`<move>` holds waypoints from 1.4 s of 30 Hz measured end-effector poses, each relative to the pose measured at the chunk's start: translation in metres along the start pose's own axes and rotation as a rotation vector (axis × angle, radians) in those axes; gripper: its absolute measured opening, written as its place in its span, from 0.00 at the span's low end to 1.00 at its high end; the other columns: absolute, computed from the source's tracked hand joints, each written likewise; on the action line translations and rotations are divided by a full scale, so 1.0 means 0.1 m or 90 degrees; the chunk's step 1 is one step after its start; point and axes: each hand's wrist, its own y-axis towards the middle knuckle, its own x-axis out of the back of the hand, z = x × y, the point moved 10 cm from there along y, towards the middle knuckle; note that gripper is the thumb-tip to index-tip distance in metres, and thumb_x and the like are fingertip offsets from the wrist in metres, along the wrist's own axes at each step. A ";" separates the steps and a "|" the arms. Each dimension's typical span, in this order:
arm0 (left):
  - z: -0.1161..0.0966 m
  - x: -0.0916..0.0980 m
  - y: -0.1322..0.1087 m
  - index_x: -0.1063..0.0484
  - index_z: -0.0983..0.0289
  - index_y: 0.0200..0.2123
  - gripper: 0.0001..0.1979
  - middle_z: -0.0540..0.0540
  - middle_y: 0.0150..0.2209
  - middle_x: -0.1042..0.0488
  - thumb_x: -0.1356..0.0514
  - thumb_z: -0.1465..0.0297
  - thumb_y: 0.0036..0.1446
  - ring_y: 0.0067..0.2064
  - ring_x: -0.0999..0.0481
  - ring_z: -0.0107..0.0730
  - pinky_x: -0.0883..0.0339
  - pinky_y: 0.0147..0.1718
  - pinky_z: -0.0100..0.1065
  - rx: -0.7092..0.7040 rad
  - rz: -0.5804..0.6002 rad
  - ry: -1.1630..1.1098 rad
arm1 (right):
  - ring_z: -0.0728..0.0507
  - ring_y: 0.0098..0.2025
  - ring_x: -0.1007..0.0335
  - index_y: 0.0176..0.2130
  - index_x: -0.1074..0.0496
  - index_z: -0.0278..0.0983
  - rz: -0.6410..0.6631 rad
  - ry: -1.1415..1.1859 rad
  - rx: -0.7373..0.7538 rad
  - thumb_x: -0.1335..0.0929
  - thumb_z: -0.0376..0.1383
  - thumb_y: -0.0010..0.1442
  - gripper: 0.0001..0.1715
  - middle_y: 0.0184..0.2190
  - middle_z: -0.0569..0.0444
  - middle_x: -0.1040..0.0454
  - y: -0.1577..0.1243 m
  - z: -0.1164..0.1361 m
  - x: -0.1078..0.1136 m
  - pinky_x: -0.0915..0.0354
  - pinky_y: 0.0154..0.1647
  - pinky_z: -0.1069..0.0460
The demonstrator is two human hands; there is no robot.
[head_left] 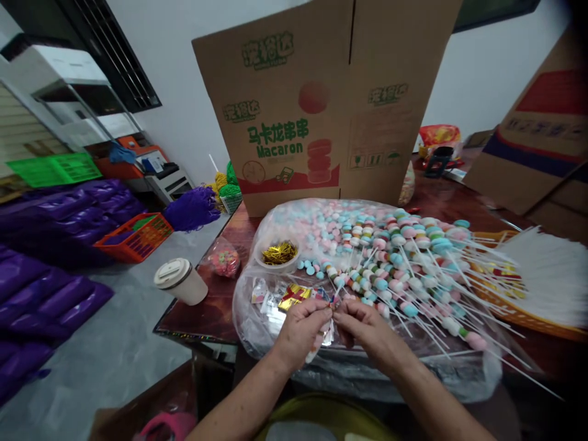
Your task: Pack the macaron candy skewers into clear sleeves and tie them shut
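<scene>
My left hand [301, 331] and my right hand [367, 327] meet at the near edge of the table, fingers pinched together on a small item I cannot make out. Just beyond them lies a heap of pastel candy skewers [404, 269] on white sticks, spread over a clear plastic sheet [257, 331]. Small clear wrappers with a gold and red piece [294, 295] lie by my left hand. A small bowl of gold twist ties [278, 252] stands behind them.
A tall Macaron cardboard box [316, 104] stands behind the candy. A lidded paper cup [180, 280] sits at the table's left corner, a bundle of white sticks [546, 275] in an orange basket at the right. Purple bags [55, 245] and an orange crate [135, 236] cover the floor at left.
</scene>
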 end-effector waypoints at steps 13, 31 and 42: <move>0.08 0.07 -0.08 0.35 0.65 0.20 0.12 0.45 0.16 0.42 0.39 0.64 0.45 0.16 0.46 0.18 0.55 0.14 0.24 -0.006 0.018 0.123 | 0.53 0.13 0.51 0.16 0.43 0.37 0.041 -0.126 -0.054 0.39 0.46 0.55 0.22 0.09 0.62 0.43 -0.05 -0.07 -0.05 0.54 0.16 0.57; 0.50 -0.11 -0.05 0.29 0.70 0.27 0.17 0.49 0.18 0.32 0.30 0.69 0.32 0.18 0.36 0.20 0.45 0.19 0.24 0.199 0.140 -0.247 | 0.51 0.24 0.40 0.28 0.33 0.35 0.098 -0.203 0.168 0.38 0.41 0.59 0.14 0.22 0.58 0.34 -0.22 0.32 -0.12 0.43 0.23 0.57; 0.46 0.29 -0.09 0.35 0.63 0.40 0.25 0.47 0.21 0.31 0.37 0.54 0.43 0.17 0.36 0.21 0.45 0.19 0.24 0.111 -0.177 -0.110 | 0.44 0.29 0.36 0.31 0.35 0.35 -0.253 -0.697 0.600 0.45 0.28 0.59 0.13 0.23 0.49 0.32 -0.49 0.62 -0.22 0.39 0.33 0.50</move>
